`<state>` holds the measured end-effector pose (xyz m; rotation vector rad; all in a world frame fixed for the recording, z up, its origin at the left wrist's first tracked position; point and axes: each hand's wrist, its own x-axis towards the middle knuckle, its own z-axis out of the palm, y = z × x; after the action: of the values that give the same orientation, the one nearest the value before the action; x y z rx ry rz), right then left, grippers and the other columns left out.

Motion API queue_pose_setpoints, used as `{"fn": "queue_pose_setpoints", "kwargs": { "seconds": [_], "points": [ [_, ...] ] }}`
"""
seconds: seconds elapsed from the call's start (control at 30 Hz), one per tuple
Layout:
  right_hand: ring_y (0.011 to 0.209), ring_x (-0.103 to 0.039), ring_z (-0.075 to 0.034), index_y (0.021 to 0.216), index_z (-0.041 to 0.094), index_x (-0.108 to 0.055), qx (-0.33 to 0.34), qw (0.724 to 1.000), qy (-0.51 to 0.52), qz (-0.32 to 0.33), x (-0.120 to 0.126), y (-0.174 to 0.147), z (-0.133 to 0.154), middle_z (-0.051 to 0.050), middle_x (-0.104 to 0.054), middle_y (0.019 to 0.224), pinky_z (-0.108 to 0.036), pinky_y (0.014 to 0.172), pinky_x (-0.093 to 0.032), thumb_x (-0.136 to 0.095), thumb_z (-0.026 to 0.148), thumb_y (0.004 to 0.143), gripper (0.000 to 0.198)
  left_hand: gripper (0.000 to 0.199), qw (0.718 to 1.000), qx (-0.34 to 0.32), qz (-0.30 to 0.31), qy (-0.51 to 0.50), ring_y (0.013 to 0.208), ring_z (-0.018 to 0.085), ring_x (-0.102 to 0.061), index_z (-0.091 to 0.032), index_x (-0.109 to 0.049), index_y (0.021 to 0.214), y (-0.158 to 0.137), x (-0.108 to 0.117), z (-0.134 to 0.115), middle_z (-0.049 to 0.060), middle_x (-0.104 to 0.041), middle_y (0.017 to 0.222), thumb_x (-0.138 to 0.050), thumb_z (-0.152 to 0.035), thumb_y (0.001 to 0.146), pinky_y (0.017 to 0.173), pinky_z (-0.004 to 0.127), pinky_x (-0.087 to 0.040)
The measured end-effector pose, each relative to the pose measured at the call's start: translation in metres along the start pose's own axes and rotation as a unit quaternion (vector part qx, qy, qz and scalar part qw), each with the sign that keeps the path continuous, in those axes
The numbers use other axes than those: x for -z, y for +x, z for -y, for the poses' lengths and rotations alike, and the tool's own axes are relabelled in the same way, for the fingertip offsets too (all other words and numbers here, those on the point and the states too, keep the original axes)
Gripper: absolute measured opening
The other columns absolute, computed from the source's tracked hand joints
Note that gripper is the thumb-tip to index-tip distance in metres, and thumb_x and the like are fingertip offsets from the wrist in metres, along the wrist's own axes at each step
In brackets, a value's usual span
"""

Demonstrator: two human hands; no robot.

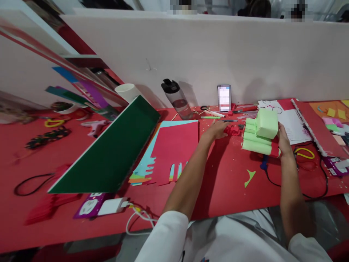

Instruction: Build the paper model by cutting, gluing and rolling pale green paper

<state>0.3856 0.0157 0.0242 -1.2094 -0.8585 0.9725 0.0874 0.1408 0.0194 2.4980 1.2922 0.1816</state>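
the light-green paper model [257, 137] sits to the right of centre, with the person's right hand [284, 141] against its right side, fingers curled around the edge and partly hidden behind it; the hand has hold of the model from that side. the left hand [218, 130] lies to the left of the model, apart from it, palm down and fingers reaching toward small red pieces [233, 130]; its fingers look loosely extended, and whether they pinch any piece cannot be told. beneath is a red table [223, 182], specked with tiny crumbs; at its near left edge lies a white adapter [112, 206] with a pale cable, and a curved green scrap [249, 178] lies in front of the model. farther in, a dark green board [109, 153] leans at a slant beside layered paper sheets [176, 145], red on top, with finger-like cutouts along the near edge. beyond them stand a clear bottle [181, 105] with a black lid and a lit phone [224, 98], near a smooth white partition [191, 54]; people's heads show past its top. the model itself joins rounded, matt paper rolls, side by side, to a boxy block with softened corners, with red at its lower right end.
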Motion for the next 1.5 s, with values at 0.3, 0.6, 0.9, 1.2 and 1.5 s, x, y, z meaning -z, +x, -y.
{"fn": "queue_pose_setpoints", "kwargs": {
  "seconds": [0.3, 0.6, 0.9, 1.2, 1.5],
  "points": [
    [0.122, -0.072, -0.029, 0.135, 0.035, -0.064, -0.013, 0.990, -0.065, 0.126, -0.015, -0.012, 0.006, -0.001, -0.076, 0.128, -0.045, 0.104, -0.060, -0.077, 0.057, 0.085, 0.056, 0.032, 0.994, 0.102, -0.020, -0.023, 0.103, 0.032, -0.071, -0.021, -0.073, 0.117, -0.042, -0.001, 0.004, 0.014, -0.077, 0.115, -0.071, -0.041, 0.091, 0.084, 0.037, -0.053],
    [0.107, -0.070, -0.027, 0.144, 0.035, -0.062, -0.014, 0.958, -0.181, 0.221, -0.031, -0.023, 0.007, -0.001, -0.073, 0.131, -0.047, 0.104, -0.058, -0.070, 0.057, 0.092, 0.057, 0.038, 0.917, 0.132, -0.152, -0.346, 0.083, 0.022, -0.062, -0.021, -0.063, 0.102, -0.097, -0.021, -0.017, 0.007, -0.068, 0.100, -0.063, -0.058, 0.093, 0.077, 0.034, -0.049],
    [0.126, -0.064, -0.032, 0.146, 0.035, -0.061, 0.054, 0.963, -0.190, 0.181, -0.046, -0.026, -0.006, -0.003, -0.067, 0.142, -0.055, 0.114, -0.051, -0.067, 0.057, 0.094, 0.057, 0.042, 0.915, 0.135, -0.187, -0.331, 0.111, 0.029, -0.066, -0.020, -0.065, 0.118, -0.123, -0.013, -0.049, 0.014, -0.069, 0.126, -0.052, -0.056, 0.102, 0.094, 0.040, -0.052],
    [0.145, -0.051, -0.032, 0.149, 0.034, -0.054, 0.100, 0.977, -0.146, 0.120, -0.054, -0.021, -0.016, -0.004, -0.059, 0.153, -0.053, 0.121, -0.047, -0.063, 0.062, 0.095, 0.061, 0.058, 0.907, 0.110, -0.158, -0.374, 0.144, 0.035, -0.055, -0.023, -0.058, 0.149, -0.132, -0.007, -0.062, 0.012, -0.065, 0.149, -0.043, -0.059, 0.106, 0.119, 0.049, -0.041],
    [0.139, -0.060, -0.030, 0.149, 0.036, -0.051, 0.049, 0.992, -0.074, 0.094, -0.046, -0.013, -0.014, -0.002, -0.059, 0.155, -0.047, 0.115, -0.052, -0.067, 0.067, 0.090, 0.068, 0.064, 0.848, 0.111, -0.148, -0.496, 0.158, 0.036, -0.036, -0.026, -0.060, 0.149, -0.132, -0.015, -0.053, 0.008, -0.050, 0.165, -0.065, -0.058, 0.094, 0.128, 0.050, -0.034]
  ]
}}
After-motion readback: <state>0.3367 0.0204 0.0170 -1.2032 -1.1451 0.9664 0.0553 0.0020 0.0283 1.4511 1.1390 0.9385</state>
